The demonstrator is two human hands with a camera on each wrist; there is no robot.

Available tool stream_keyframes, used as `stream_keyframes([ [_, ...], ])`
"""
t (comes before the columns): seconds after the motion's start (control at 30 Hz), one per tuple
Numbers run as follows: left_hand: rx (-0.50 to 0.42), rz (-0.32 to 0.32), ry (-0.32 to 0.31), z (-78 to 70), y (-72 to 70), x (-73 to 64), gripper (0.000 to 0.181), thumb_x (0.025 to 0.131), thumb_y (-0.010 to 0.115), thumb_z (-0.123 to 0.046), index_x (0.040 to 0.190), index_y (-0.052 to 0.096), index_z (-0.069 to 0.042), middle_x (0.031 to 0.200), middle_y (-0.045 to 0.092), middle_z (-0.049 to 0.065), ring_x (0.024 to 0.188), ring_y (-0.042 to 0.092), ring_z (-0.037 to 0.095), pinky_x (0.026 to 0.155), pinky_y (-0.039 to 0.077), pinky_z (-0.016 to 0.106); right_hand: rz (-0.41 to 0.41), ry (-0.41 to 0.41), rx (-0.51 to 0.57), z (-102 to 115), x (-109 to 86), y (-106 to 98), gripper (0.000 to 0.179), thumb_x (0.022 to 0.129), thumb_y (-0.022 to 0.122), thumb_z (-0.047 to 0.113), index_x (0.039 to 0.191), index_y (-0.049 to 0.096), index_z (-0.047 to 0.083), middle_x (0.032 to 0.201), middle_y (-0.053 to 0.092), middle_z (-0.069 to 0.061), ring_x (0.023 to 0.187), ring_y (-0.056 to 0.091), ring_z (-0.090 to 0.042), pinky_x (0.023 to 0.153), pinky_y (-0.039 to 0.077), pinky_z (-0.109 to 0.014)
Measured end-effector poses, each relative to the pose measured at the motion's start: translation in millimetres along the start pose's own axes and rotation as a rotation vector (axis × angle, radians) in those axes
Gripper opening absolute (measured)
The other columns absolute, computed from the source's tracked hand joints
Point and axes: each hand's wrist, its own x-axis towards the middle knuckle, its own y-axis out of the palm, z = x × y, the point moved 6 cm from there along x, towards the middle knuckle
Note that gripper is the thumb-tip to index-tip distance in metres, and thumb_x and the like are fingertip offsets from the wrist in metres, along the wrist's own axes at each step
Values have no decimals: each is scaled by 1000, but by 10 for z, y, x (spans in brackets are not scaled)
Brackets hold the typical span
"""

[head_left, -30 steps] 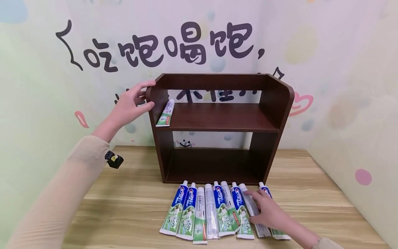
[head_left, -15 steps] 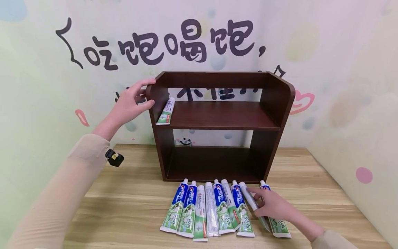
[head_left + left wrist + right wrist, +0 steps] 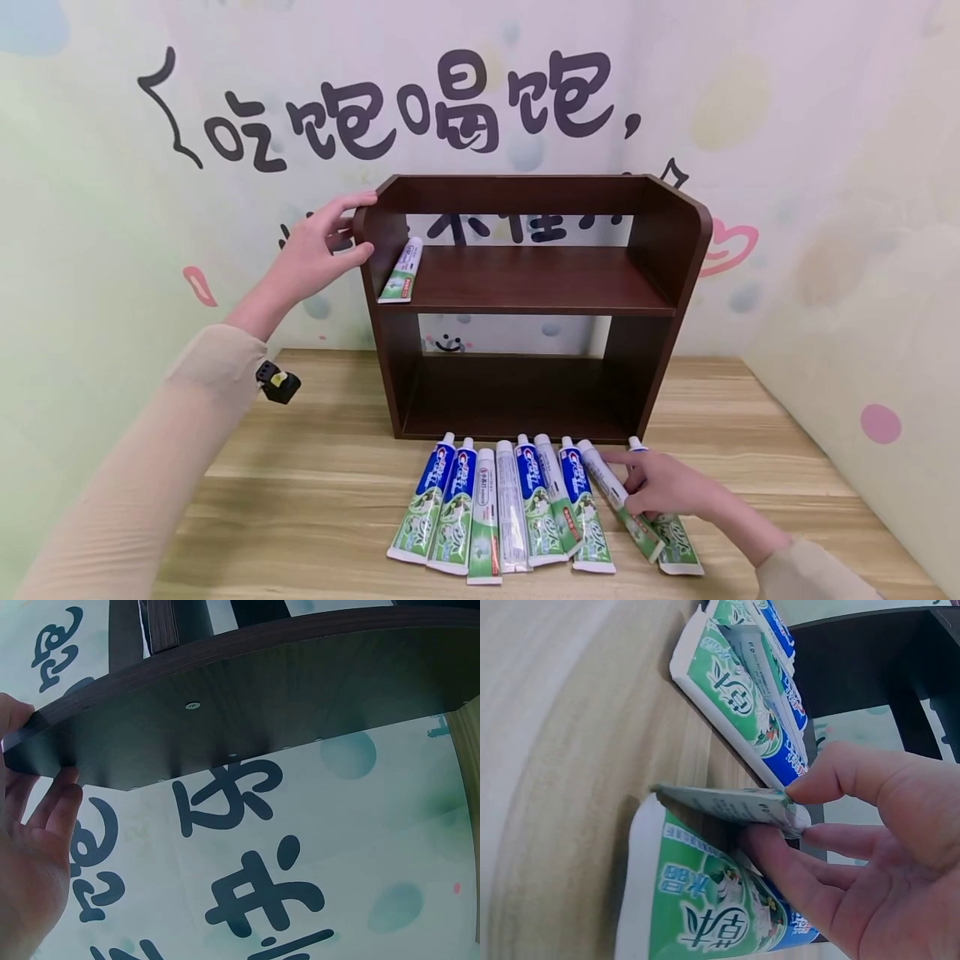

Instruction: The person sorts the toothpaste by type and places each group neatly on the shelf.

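Note:
A dark brown two-tier shelf (image 3: 532,283) stands on the table. My left hand (image 3: 311,254) grips the upper front edge of its left side panel, fingers and thumb on either side of the board in the left wrist view. One white-and-green toothpaste tube (image 3: 402,271) leans in the upper tier's left corner. In front of the shelf, my right hand (image 3: 675,486) pinches another white-and-green toothpaste tube (image 3: 613,487) between thumb and fingers. The right wrist view shows this tube (image 3: 724,804) tilted on its edge, beside a blue-and-green Crest tube (image 3: 712,900).
Several blue-and-green and white toothpaste tubes (image 3: 483,517) lie in a row before the shelf, caps toward it. The wood-grain table (image 3: 300,492) meets a printed backdrop (image 3: 262,50) behind and at both sides.
My right hand has taken hold of the white tube and turned it over, from its silvery back to its green printed front, shifting slightly right. The left hand keeps its grip on the shelf.

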Motion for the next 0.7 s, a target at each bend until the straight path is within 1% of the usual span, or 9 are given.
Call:
stream_keyframes([
  [0.13, -7, -4, 5, 0, 2, 0, 57, 89, 66, -2, 144, 50, -12, 151, 49, 6, 125, 60, 34, 103, 51, 21, 3, -16, -28, -3, -8, 4, 76, 78, 71, 2, 147, 42, 1, 91, 68, -10, 66, 61, -13, 54, 54, -25],
  [0.27, -7, -5, 1, 1, 2, -3, 57, 90, 65, -2, 144, 49, -11, 151, 49, 6, 125, 60, 34, 103, 51, 21, 20, -65, -84, 11, -4, -2, 78, 78, 71, 5, 149, 39, 3, 87, 66, -6, 69, 57, -9, 57, 51, -22],
  [0.37, -1, -2, -5, 7, 1, -6, 58, 90, 65, -2, 144, 49, -12, 151, 49, 6, 125, 60, 34, 103, 52, 23, 25, -86, -95, 9, 3, -3, 81, 77, 72, 6, 150, 38, 3, 85, 65, -4, 72, 57, -7, 59, 50, -21],
  [0.47, 5, -1, -4, 11, 2, -1, 58, 90, 65, -3, 144, 49, -13, 151, 49, 6, 125, 60, 34, 103, 52, 24, 8, -78, -123, -12, 17, 1, 81, 76, 75, 9, 149, 40, 4, 82, 65, -1, 69, 57, -5, 58, 51, -21],
  [0.6, 7, -6, -2, 9, -1, 1, 57, 90, 65, -3, 144, 49, -13, 150, 50, 5, 125, 60, 33, 102, 53, 23, -36, -55, -174, -27, 40, -3, 79, 77, 77, 13, 147, 43, 6, 73, 60, 3, 62, 53, -4, 54, 47, -21],
  [0.7, 7, -5, -3, 3, 1, 0, 57, 90, 65, -3, 144, 49, -13, 151, 49, 5, 125, 60, 32, 104, 52, 27, -59, -44, -185, -22, 47, -1, 79, 76, 78, 12, 146, 44, 4, 72, 58, 3, 61, 52, -4, 54, 46, -20],
])
